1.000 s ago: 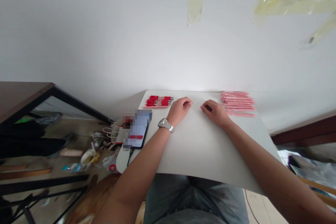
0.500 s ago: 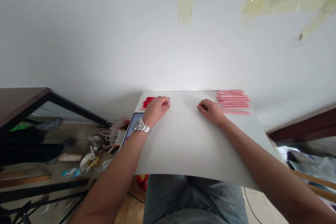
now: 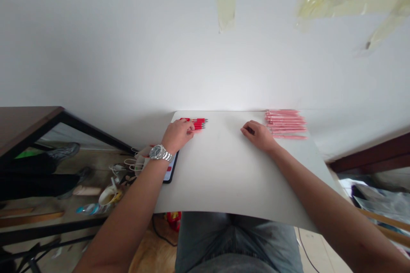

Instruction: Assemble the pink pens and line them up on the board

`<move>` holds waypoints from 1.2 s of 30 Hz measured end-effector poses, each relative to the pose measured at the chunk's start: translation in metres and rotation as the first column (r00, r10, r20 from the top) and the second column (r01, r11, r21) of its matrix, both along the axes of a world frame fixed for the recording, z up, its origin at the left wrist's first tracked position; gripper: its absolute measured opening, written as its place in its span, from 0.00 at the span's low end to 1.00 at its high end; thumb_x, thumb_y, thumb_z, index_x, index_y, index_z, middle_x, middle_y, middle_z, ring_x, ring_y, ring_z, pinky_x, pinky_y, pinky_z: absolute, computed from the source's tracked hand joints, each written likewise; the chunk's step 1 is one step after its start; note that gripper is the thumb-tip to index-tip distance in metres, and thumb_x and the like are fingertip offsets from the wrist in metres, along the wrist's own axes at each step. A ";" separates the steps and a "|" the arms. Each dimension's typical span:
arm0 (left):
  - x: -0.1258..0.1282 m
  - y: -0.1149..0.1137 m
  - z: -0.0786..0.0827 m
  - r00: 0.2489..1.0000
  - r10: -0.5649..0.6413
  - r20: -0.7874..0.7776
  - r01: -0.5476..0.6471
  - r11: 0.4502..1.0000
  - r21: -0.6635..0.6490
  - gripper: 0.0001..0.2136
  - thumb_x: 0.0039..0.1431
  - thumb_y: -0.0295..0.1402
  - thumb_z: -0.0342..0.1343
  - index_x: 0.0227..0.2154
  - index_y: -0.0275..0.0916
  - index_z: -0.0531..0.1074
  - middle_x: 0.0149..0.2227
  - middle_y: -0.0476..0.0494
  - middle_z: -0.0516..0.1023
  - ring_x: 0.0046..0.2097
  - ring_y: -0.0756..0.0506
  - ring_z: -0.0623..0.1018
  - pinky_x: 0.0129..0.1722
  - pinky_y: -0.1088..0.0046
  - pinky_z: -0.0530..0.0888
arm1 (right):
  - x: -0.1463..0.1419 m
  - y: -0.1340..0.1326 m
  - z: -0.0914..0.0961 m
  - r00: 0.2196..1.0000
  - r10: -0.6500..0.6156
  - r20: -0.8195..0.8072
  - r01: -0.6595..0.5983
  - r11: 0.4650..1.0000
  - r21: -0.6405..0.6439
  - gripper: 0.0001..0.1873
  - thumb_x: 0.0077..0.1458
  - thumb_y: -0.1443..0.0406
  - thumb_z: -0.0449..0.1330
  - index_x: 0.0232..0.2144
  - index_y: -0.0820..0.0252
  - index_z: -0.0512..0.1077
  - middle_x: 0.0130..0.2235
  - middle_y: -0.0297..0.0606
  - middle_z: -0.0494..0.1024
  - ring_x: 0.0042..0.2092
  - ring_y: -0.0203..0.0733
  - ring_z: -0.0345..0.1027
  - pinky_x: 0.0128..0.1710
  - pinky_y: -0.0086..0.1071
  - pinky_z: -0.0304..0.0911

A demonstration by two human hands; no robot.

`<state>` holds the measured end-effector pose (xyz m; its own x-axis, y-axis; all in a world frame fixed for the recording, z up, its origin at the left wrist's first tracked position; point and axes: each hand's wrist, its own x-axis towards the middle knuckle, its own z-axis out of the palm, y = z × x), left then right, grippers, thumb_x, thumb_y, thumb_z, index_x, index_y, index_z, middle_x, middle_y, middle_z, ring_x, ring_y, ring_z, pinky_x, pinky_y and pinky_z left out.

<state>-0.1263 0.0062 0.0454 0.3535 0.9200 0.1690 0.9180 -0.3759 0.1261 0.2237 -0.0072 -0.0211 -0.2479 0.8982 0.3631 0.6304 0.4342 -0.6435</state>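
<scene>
In the head view, my left hand (image 3: pixel 179 135), with a metal watch (image 3: pixel 156 152) on its wrist, lies over the left part of a row of red pens (image 3: pixel 200 124) at the table's back left. Its fingers are curled and closed; what they pinch, if anything, is hidden. Pen tips point right, and a faint pink strip shows beside the fingertips. My right hand (image 3: pixel 258 135) rests on the white table (image 3: pixel 221 175), loosely closed, with nothing visible in it. Just right of it lies a stack of pink pen-like sticks (image 3: pixel 286 123).
A phone (image 3: pixel 171 170) lies under my left wrist at the table's left edge. The wall (image 3: pixel 160 51) rises directly behind the table. Farther left stands a dark-framed desk (image 3: pixel 32 123), with a cup (image 3: pixel 107 196) and a bottle (image 3: pixel 88 209) below. Another person's legs (image 3: pixel 35 175) show there.
My left hand has moved left and slightly toward me, uncovering the tips of the red pens. More of the phone's right side shows. My right hand has stayed in place.
</scene>
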 end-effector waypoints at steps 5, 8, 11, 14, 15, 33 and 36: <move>0.002 -0.001 0.002 0.999 0.010 -0.054 -0.010 1.000 0.001 0.04 0.59 0.30 0.59 0.35 0.43 0.78 0.40 0.42 0.79 0.42 0.40 0.76 0.43 0.63 0.69 | 0.001 0.001 -0.002 1.000 -0.003 0.010 0.003 1.000 0.003 0.10 0.65 0.60 0.57 0.31 0.56 0.71 0.33 0.37 0.73 0.33 0.39 0.65 0.35 0.34 0.59; 0.003 -0.001 0.003 0.995 0.008 -0.101 -0.006 1.000 0.022 0.04 0.59 0.30 0.58 0.35 0.43 0.78 0.41 0.42 0.79 0.43 0.39 0.76 0.44 0.63 0.69 | 0.001 0.001 -0.002 1.000 -0.011 0.013 0.011 1.000 -0.002 0.10 0.65 0.60 0.57 0.31 0.56 0.71 0.33 0.37 0.73 0.33 0.39 0.66 0.35 0.33 0.59; 0.004 -0.002 0.007 0.991 0.010 -0.132 -0.002 0.998 0.065 0.04 0.59 0.30 0.58 0.35 0.43 0.78 0.41 0.42 0.80 0.43 0.39 0.77 0.44 0.61 0.69 | 0.001 0.001 -0.002 1.000 -0.016 0.015 0.016 1.000 -0.010 0.10 0.65 0.60 0.57 0.31 0.56 0.71 0.33 0.36 0.73 0.32 0.39 0.65 0.34 0.33 0.58; 0.005 -0.004 0.014 0.993 -0.004 -0.114 0.017 0.994 0.110 0.04 0.58 0.30 0.59 0.35 0.43 0.77 0.41 0.43 0.80 0.42 0.39 0.77 0.44 0.61 0.70 | 0.001 0.001 -0.001 1.000 -0.010 0.015 0.010 1.000 -0.011 0.10 0.65 0.60 0.57 0.32 0.56 0.71 0.33 0.36 0.73 0.32 0.39 0.65 0.35 0.33 0.59; 0.006 -0.005 0.017 0.995 -0.011 -0.098 0.023 0.993 0.120 0.03 0.59 0.30 0.59 0.34 0.43 0.77 0.41 0.44 0.80 0.42 0.40 0.77 0.44 0.62 0.70 | 0.001 0.001 -0.001 1.000 -0.008 0.014 0.008 1.000 -0.010 0.10 0.65 0.60 0.57 0.32 0.56 0.71 0.33 0.36 0.73 0.33 0.39 0.65 0.35 0.33 0.59; 0.049 -0.016 0.055 0.651 0.023 0.758 0.012 0.999 -0.041 0.08 0.55 0.35 0.63 0.34 0.39 0.72 0.38 0.46 0.77 0.37 0.46 0.81 0.34 0.72 0.79 | 0.001 0.001 0.001 1.000 -0.013 0.013 0.013 1.000 -0.007 0.11 0.65 0.59 0.57 0.32 0.56 0.72 0.33 0.37 0.73 0.33 0.40 0.66 0.35 0.34 0.59; 0.065 -0.014 0.045 0.501 0.085 0.861 0.082 0.986 -0.145 0.09 0.55 0.36 0.64 0.35 0.39 0.72 0.37 0.47 0.77 0.37 0.45 0.82 0.33 0.72 0.79 | 0.001 0.001 0.001 1.000 -0.010 0.016 0.010 1.000 -0.010 0.11 0.65 0.59 0.57 0.32 0.57 0.71 0.33 0.36 0.73 0.33 0.39 0.66 0.35 0.34 0.59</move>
<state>-0.0617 -0.0083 0.0902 0.1068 0.9614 0.2535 0.3210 -0.2746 0.9064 0.2243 -0.0061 -0.0202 -0.2445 0.9044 0.3497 0.6453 0.4209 -0.6375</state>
